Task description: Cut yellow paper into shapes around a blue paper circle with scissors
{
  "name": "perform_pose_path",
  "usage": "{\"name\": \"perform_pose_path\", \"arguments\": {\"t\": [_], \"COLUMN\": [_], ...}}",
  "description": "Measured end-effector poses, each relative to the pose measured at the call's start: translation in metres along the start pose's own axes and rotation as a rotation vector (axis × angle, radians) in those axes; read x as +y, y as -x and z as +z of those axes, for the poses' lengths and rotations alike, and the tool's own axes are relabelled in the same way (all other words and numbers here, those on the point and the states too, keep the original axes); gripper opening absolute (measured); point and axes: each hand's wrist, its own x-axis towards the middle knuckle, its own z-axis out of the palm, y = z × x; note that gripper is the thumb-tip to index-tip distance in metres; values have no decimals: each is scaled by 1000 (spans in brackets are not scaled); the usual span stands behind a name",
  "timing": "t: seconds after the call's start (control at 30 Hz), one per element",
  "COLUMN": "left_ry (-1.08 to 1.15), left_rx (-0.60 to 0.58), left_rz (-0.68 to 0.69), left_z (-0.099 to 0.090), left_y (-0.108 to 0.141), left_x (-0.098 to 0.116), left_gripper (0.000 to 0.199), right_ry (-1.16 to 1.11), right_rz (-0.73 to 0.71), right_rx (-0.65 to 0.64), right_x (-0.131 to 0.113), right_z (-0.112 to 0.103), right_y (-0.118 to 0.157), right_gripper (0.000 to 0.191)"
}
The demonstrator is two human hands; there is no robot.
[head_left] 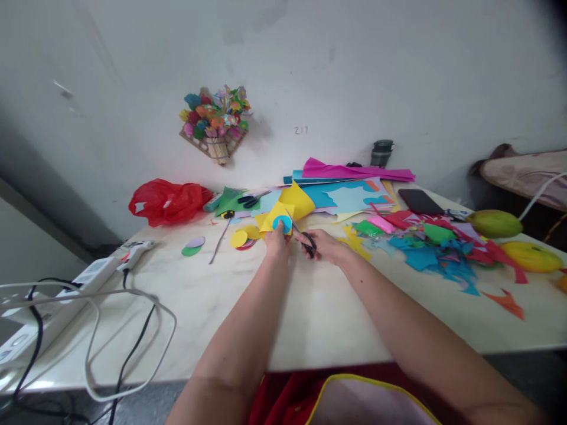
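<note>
My left hand (277, 237) pinches a yellow sheet of paper (297, 200) together with a blue paper circle (282, 224) that lies on top of it. The sheet curls upward behind the circle. In my right hand (324, 245) is a pair of black-handled scissors (308, 243), its blades pointing up and left at the sheet's edge beside the circle. Whether the blades are apart is too small to tell. Left of my hands lie cut yellow circles (238, 238) and, farther left, a lilac circle (195, 242) over a green one (191, 251).
Colourful paper scraps (436, 248) spread over the right side, near a dark phone (420, 202) and two yellow-green fruits (495, 224). A red plastic bag (170, 200), a second pair of scissors (248, 201) and paper sheets (354, 195) lie at the back. Cables and a power strip (95, 270) occupy the left.
</note>
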Motion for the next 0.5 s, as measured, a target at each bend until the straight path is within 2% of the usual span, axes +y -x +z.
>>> {"name": "perform_pose_path", "arguments": {"t": [0.13, 0.5], "left_ry": [11, 84], "left_rx": [65, 123], "left_rz": [-38, -15], "left_z": [5, 13], "left_y": [7, 17], "left_x": [4, 11], "left_gripper": [29, 25], "right_ry": [-8, -23], "right_rz": [-19, -52], "right_rx": [7, 6], "right_x": [2, 9], "right_z": [0, -1], "right_y": [-2, -9], "right_gripper": [45, 44]}}
